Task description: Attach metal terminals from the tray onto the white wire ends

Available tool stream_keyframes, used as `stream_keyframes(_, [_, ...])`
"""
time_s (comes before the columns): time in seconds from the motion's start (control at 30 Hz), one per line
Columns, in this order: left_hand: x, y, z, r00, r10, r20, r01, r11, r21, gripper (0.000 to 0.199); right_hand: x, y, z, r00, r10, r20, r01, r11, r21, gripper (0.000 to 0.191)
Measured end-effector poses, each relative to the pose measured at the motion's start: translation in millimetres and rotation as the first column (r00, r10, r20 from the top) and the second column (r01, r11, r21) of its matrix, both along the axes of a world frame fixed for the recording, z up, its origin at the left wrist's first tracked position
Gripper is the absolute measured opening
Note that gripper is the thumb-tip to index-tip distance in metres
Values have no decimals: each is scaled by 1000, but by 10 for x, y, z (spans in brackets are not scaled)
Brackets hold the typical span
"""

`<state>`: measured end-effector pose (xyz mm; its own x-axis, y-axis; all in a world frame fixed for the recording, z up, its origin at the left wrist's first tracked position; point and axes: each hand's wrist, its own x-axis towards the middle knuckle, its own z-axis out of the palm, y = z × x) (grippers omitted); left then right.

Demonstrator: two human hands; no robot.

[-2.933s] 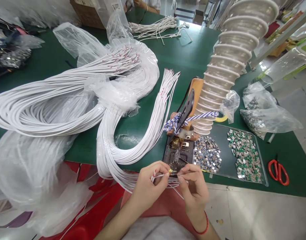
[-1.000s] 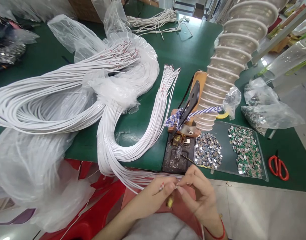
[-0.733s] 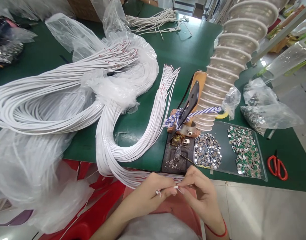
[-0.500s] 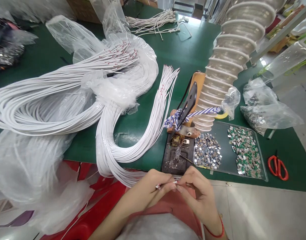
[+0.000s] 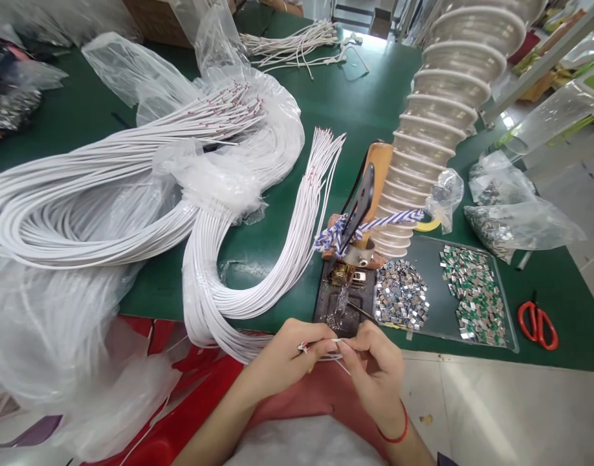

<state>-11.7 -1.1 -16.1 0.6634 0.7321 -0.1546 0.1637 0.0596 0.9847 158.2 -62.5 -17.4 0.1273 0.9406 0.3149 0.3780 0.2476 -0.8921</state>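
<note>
Both hands meet just in front of the table's near edge. My left hand (image 5: 309, 346) is closed around white cable ends, and red-tipped ends poke out between its fingers. My right hand (image 5: 374, 359) pinches a white cable (image 5: 336, 340) where it comes out of the left fingertips; the very tip is hidden by the fingers. Just beyond the hands is a dark soldering stand (image 5: 338, 310) with a metallic clump on it. A long bundle of white cables (image 5: 258, 304) with red-tipped ends curves over the table to the left of the stand.
A clear ribbed hose (image 5: 433, 123) rises behind the stand, beside a wooden post (image 5: 378, 171) tied with striped cord. A tray (image 5: 442, 310) bears two piles of small metal connectors. Red-handled scissors (image 5: 537, 325) lie at right. Plastic bags (image 5: 501, 207) stand behind the tray.
Both hands have moved slightly up and to the left, closer to the stand. A length of white cable now shows below the right fingers. The view has shifted a little.
</note>
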Motion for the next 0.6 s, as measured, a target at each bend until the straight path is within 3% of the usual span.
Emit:
stream_keyframes(0.2, [-4,-7,9,999,38,-8,-38,999,-3,39,-32,-89,12,1000,-30,-6,30,995,95,20])
stream_keyframes(0.3, [-19,11,33,997,80,-20,-81,993,-83,28,223,-75,89,967,-251,-51,254,964,78,19])
stream_keyframes(0.37, [-29,19,47,998,60,-23,-63,989,-137,21,469,-10,123,935,-346,76,346,938,10,16])
stream_keyframes(0.47, [-35,19,48,1000,24,7,-22,985,-171,17,807,138,88,908,-230,350,283,953,-107,6])
stream_keyframes(0.6, [-32,17,10,999,18,50,-13,997,-82,17,985,275,-77,833,-134,537,225,969,-106,10])
